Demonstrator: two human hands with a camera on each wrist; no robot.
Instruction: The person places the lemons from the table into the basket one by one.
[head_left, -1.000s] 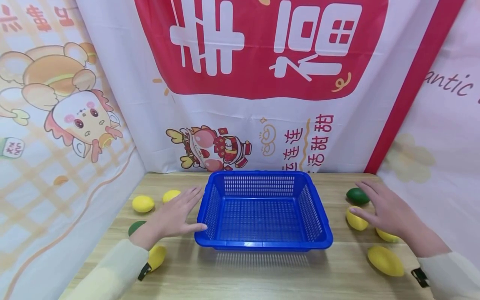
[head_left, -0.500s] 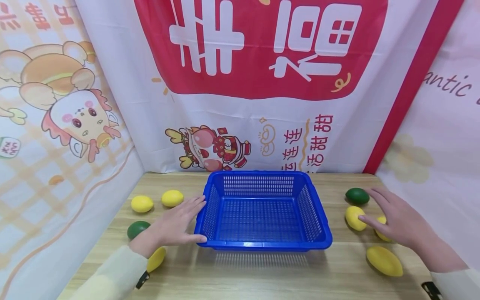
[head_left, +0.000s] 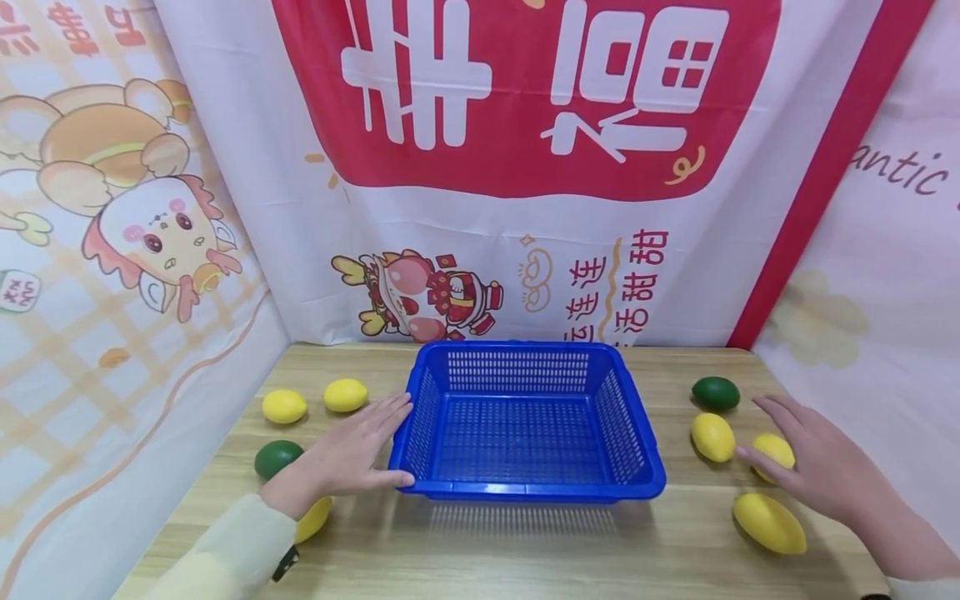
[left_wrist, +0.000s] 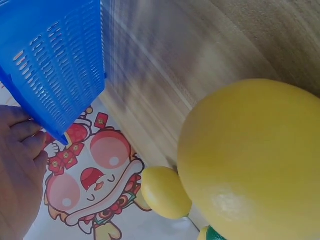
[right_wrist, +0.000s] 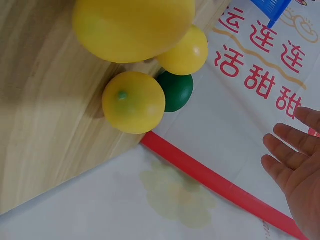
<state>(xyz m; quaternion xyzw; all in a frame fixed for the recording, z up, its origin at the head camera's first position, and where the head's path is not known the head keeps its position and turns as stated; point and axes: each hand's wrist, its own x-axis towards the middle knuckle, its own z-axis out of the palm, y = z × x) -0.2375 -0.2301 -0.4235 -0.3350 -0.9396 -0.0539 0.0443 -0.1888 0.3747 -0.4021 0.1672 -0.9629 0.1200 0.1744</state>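
A blue plastic basket (head_left: pixel 525 490) with slotted sides stands in the middle of the table, nothing in it. My left hand (head_left: pixel 352 454) touches its left side, fingertips at the rim and thumb at the near corner. In the left wrist view, those fingers (left_wrist: pixel 32 137) lie along the basket's edge. My right hand (head_left: pixel 813 458) hovers at the right with fingers spread, holding nothing. Its thumb is close to a lemon (head_left: pixel 712 437), and it overlaps another lemon (head_left: pixel 774 457). A dark green fruit (head_left: pixel 716 393) lies behind them, and a longer yellow fruit (head_left: pixel 769 522) lies nearer.
Left of the basket lie two lemons (head_left: pixel 284 407), a green fruit (head_left: pixel 278 459) and a yellow fruit (head_left: pixel 312 518) partly hidden by my left arm. Printed cloth (head_left: pixel 510 217) hangs behind the wooden table (head_left: pixel 525 567) and along both sides.
My right hand has drawn back toward the right and nearer, uncovering more of the lemons. The left fingertips have come up to the basket rim. The basket stays in place.
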